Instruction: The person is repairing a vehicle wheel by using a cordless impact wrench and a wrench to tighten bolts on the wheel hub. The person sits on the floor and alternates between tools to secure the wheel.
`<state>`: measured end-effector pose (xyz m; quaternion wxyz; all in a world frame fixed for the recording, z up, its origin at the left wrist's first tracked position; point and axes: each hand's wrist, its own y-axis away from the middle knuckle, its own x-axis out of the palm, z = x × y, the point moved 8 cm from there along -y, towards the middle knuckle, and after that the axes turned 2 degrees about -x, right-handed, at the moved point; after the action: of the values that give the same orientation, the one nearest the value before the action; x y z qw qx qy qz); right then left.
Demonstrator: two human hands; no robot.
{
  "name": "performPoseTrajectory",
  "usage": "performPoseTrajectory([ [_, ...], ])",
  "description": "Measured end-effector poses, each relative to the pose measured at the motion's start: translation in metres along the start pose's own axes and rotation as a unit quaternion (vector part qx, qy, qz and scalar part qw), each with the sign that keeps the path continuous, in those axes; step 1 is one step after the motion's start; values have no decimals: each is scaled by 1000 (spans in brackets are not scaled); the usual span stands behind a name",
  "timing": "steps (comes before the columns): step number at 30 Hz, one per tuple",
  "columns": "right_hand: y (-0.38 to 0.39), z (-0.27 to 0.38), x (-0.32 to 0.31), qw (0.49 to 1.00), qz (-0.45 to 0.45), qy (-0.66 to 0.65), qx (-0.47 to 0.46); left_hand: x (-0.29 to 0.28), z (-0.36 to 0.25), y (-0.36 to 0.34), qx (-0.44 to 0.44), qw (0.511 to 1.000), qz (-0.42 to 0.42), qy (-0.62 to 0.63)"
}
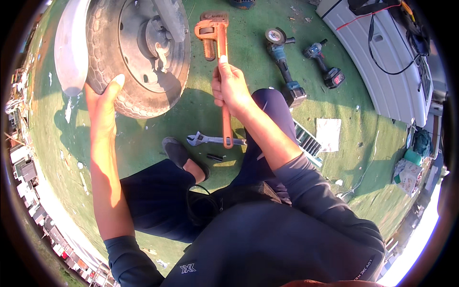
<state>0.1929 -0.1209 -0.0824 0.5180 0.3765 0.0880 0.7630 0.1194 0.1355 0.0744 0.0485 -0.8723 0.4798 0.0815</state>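
Note:
My right hand (232, 88) is closed round the handle of an orange pipe wrench (223, 38), its jaw end pointing away from me. On the left, my left hand (104, 100) rests against the tread of a dusty wheel (138, 107), thumb on the rubber; its other fingers are mostly hidden behind the tyre. The wheel's hub (158, 43) shows in the rim, partly behind a grey fork arm (171, 19). A pale fender (71, 52) curves along the tyre's left side. Below the pipe wrench, an adjustable wrench (205, 139) lies on the green floor.
To the right lie an angle grinder (282, 57) and a cordless drill driver (325, 64). A tool case (307, 142) and a paper sheet (328, 135) are beside my right knee. A white panel (377, 62) with cables stands far right. A small black cylinder (216, 157) lies near my foot.

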Motion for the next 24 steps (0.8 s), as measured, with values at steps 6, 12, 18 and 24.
performPoseTrajectory([
  [6, 5, -11, 5, 988, -125, -51, -80, 10, -7, 4, 19, 1000, -8, -2],
  [12, -13, -89, -16, 965, -15, 262, 4, 15, -21, 8, 49, 999, -13, 11],
  [18, 8, -145, -59, 854, -179, 488, 7, 12, -19, 5, 51, 999, -6, 7],
  [24, 12, -123, -35, 808, -114, 553, -169, 13, -18, 3, 1, 1000, 10, -21],
])
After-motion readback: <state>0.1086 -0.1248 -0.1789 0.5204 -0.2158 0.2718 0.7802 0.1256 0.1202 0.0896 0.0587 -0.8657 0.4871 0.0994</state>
